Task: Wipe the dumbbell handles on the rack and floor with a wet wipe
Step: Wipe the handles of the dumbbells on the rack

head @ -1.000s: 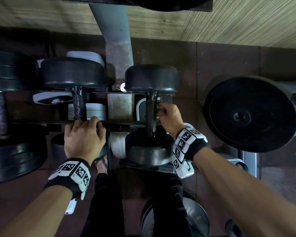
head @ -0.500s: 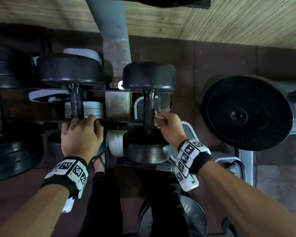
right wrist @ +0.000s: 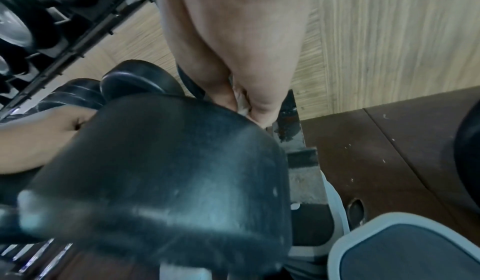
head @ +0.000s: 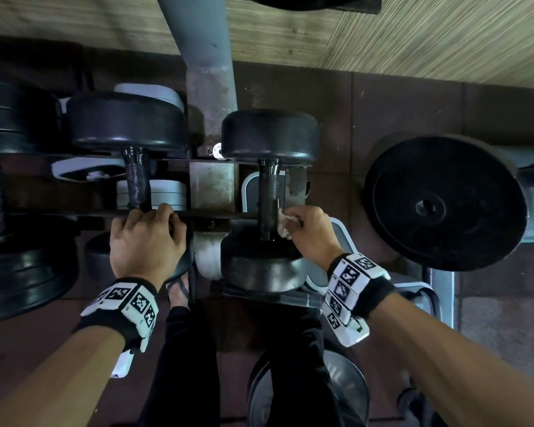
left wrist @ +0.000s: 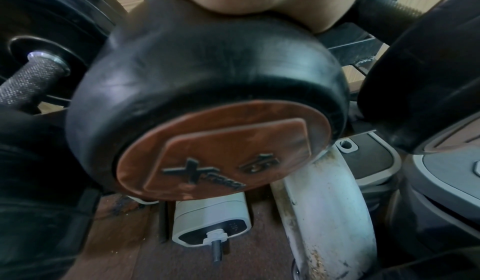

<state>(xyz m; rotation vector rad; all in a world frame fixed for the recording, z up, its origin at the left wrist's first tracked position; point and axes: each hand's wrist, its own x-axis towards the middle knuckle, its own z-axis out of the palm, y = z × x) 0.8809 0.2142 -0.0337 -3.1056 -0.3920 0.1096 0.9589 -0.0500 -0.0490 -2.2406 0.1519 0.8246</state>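
Two black dumbbells lie across the rack rails [head: 216, 215]. My right hand [head: 302, 231] pinches a crumpled white wet wipe [head: 283, 221] against the near end of the right dumbbell's knurled handle [head: 269, 195], just above its near head [head: 262, 266]. In the right wrist view the wipe [right wrist: 241, 101] shows between thumb and fingers, behind that head [right wrist: 166, 173]. My left hand [head: 147, 238] curls over the near head [left wrist: 202, 91] of the left dumbbell, at the base of its handle [head: 138, 183]. The fingertips of both hands are hidden.
A large black weight plate [head: 444, 201] stands to the right, stacked plates [head: 16, 266] to the left. A grey rack upright [head: 204, 72] rises between the dumbbells. White-grey equipment [left wrist: 210, 220] sits on the brown floor under the rack. My legs [head: 182, 365] are below.
My right hand with the wipe has slid down the right dumbbell's handle toward its near head. The left hand has stayed in place.
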